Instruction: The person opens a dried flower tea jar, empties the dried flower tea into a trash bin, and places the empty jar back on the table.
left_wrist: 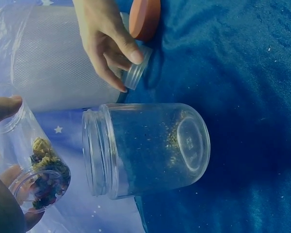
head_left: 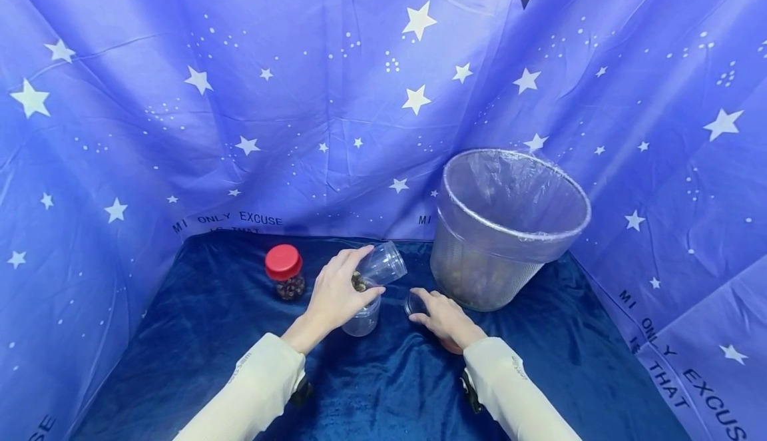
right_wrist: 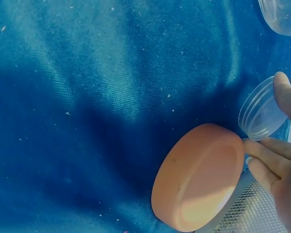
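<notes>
My left hand (head_left: 338, 294) grips a small clear plastic jar (head_left: 383, 264), tilted on its side. Dried flowers and dark pieces (left_wrist: 47, 170) lie inside it, toward its bottom, in the left wrist view. Beneath that hand stands a larger clear jar (head_left: 361, 322), its mouth uncovered. A few yellowish crumbs (left_wrist: 173, 138) sit near its base. To the right, my right hand (head_left: 445, 318) pinches a clear screw lid (right_wrist: 263, 112) between thumb and fingers, low over the cloth. Beside those fingers rests a round orange lid (right_wrist: 201, 174), mostly hidden by the hand in the head view.
A jar with a red lid (head_left: 283, 262) and dark contents stands left of my left hand. Behind my right hand rises a mesh wastebasket (head_left: 494, 261) lined with a clear bag. Dark blue cloth (head_left: 198, 334) covers the table, and a starry curtain (head_left: 299, 108) surrounds it.
</notes>
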A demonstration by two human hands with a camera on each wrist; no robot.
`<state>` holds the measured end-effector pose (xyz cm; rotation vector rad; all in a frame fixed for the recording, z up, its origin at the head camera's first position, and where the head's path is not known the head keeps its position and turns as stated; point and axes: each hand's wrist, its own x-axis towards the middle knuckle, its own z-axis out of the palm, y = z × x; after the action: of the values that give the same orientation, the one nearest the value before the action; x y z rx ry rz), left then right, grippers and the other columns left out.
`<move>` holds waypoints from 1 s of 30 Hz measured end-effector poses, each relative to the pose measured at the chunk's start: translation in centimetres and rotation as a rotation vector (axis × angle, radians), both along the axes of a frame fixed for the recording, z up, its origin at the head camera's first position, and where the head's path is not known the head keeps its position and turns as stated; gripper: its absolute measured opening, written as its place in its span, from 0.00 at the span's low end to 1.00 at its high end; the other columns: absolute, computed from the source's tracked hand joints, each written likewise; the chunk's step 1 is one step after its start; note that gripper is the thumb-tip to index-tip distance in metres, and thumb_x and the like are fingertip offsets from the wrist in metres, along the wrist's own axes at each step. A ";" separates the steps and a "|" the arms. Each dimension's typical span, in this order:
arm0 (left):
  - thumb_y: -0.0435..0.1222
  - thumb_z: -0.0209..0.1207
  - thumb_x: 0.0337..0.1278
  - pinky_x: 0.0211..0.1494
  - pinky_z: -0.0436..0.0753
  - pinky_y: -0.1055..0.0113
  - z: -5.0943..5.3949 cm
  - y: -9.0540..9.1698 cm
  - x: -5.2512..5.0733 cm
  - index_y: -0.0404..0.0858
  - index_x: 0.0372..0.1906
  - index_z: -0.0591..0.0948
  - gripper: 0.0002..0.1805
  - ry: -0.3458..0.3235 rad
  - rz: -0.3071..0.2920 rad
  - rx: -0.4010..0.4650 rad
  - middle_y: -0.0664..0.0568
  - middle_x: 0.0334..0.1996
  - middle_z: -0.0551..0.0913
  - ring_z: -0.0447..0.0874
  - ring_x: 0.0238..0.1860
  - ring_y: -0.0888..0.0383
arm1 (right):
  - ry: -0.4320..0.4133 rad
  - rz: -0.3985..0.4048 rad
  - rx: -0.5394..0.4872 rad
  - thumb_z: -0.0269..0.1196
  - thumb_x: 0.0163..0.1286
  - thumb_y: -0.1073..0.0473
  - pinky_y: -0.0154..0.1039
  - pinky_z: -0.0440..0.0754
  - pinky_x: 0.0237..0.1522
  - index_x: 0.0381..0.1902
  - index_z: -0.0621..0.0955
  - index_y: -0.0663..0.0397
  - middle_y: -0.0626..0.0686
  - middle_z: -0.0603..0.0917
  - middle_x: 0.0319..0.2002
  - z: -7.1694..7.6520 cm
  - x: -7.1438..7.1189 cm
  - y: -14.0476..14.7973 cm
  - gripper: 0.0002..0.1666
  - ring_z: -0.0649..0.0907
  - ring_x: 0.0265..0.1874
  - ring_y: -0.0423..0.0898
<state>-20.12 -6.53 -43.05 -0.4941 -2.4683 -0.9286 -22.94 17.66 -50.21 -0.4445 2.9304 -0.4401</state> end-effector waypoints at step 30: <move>0.48 0.75 0.43 0.50 0.83 0.48 0.2 0.2 0.0 0.47 0.65 0.75 0.40 -0.038 -0.010 0.076 0.47 0.53 0.82 0.83 0.53 0.49 | 0.060 0.065 0.088 0.68 0.64 0.54 0.56 0.76 0.55 0.63 0.77 0.46 0.60 0.81 0.47 -0.3 0.6 -1.1 0.29 0.80 0.46 0.59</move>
<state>-20.17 -6.31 -42.83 -0.4678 -2.4559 -1.0415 -22.38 16.55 -50.48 -0.5481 2.9682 -0.2936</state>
